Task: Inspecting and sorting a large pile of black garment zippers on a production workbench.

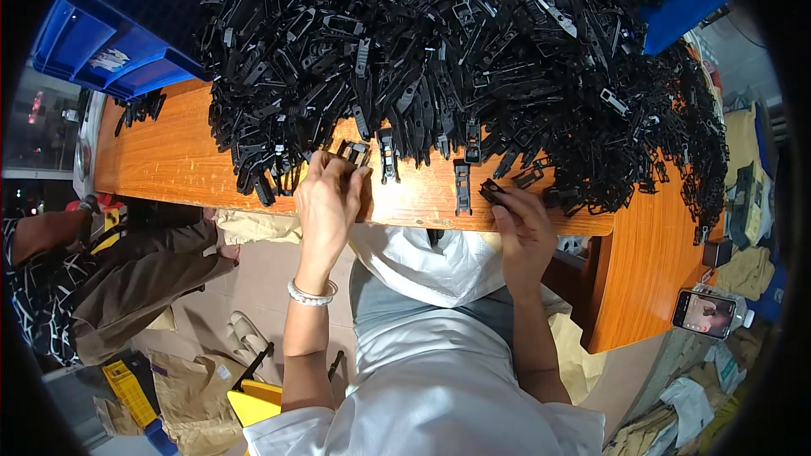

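1 huge pile of black plastic clips (473,59), too many to count, covers the orange wooden table (169,160). 2 blue bins (110,42) sit behind the pile. The left hand (328,198) curls at the pile's near edge, fingers pinched on 1 black clip (353,152). The right hand (524,232) rests at the table edge, fingers holding 1 small black piece (492,192).

Single head-worn fisheye view, steeply down, close over the wooden table (169,160).

Blue crates (101,51), a phone (704,313), a seated co-worker (51,279) nearby
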`<state>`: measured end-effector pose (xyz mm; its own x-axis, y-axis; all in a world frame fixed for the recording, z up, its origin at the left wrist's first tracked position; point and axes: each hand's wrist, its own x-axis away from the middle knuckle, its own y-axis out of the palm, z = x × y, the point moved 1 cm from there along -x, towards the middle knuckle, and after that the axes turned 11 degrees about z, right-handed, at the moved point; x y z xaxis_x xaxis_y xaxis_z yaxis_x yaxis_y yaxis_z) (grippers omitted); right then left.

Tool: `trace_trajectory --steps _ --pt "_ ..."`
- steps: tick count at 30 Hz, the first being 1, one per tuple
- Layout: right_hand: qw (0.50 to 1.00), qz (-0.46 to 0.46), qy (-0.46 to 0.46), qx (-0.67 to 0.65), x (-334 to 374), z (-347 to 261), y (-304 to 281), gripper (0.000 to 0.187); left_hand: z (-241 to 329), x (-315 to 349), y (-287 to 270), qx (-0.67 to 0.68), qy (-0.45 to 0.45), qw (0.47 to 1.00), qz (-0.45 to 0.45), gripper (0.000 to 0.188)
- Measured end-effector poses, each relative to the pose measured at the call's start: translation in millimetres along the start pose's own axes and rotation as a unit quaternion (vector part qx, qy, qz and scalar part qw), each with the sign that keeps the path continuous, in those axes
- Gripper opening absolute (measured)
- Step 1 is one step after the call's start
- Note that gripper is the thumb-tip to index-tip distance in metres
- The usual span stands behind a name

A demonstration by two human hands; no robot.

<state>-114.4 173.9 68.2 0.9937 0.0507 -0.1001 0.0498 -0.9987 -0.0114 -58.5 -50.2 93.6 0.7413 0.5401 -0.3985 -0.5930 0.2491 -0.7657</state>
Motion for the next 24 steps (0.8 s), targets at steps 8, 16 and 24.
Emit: trace_trajectory --steps 8,16,24 --pt "0.995 -0.010 -0.078 0.066 2 -16 6 0.018 33 28 10 0.521 -0.227 0.817 -0.096 0.032" --pt "0.959 -0.108 -0.238 0.107 1 -23 8 0.026 47 40 12 0.470 -0.075 0.859 -0.190 0.038" --pt "0.984 -0.048 -0.165 0.048 8 -16 -10 0.020 49 21 34 0.398 -0.025 0.893 -0.210 0.031"
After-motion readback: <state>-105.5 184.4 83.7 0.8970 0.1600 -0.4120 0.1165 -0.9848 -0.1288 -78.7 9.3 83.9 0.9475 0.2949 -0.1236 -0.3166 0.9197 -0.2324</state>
